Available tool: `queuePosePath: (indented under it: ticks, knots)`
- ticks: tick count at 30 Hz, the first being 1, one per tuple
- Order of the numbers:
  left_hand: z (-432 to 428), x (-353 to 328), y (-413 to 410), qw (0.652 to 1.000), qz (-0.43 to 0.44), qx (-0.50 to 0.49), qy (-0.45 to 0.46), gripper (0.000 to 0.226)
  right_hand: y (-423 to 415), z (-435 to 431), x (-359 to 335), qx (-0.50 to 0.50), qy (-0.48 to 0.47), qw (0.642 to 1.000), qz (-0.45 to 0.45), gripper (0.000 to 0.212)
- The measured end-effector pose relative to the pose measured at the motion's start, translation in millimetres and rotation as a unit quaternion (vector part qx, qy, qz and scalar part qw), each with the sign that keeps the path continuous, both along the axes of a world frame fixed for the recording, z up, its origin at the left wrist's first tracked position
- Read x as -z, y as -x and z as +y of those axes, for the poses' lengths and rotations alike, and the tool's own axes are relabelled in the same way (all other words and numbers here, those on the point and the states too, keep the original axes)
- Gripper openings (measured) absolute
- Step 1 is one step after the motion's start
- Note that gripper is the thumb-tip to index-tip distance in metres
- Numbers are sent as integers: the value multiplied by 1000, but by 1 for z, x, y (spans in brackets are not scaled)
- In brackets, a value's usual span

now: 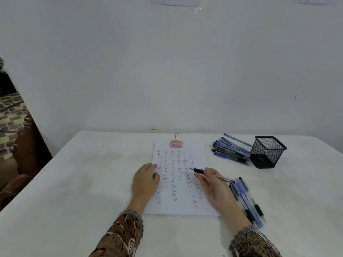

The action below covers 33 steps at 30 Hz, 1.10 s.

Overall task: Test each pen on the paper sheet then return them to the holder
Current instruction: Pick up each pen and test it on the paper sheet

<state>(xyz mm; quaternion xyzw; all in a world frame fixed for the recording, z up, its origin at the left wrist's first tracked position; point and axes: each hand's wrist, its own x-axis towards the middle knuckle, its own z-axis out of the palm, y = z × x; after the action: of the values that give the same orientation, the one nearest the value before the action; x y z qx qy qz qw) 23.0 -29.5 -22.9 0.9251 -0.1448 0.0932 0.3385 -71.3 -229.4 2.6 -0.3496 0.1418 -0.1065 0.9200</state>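
A white paper sheet [181, 182] with columns of small handwritten words lies mid-table, a pink binder clip [176, 143] at its top edge. My left hand [145, 182] rests flat on the sheet's left edge. My right hand [211, 186] grips a pen [199, 171] with a dark grip, its tip over the sheet's right columns. The black mesh holder [267, 152] stands at the back right and looks empty. One pile of several blue and black pens [232, 152] lies left of the holder. Another pile of pens [247, 201] lies right of my right hand.
The table [83, 182] has a white cloth and stands against a white wall. Brown wooden furniture [24, 145] sits beyond the table's left edge.
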Motion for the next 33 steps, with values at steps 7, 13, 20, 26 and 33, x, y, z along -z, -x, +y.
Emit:
queuePosePath:
  ticks: [7,13,20,26,33]
  knots:
    - [0,1,0,1000,-2,2,0,38,15,2,16,110,353,929,15,39]
    - [0,3,0,1000,-5,-1,-1,38,23,9,22,128,389,912,7,38]
    - [-1,6,-1,1000,-1,-5,-8,38,28,14,12,101,417,903,3,45]
    - [0,5,0,1000,-6,0,-13,38,28,17,8,97,432,897,11,43]
    - [1,5,1,1000,-9,2,-13,37,27,13,10,77,430,899,18,47]
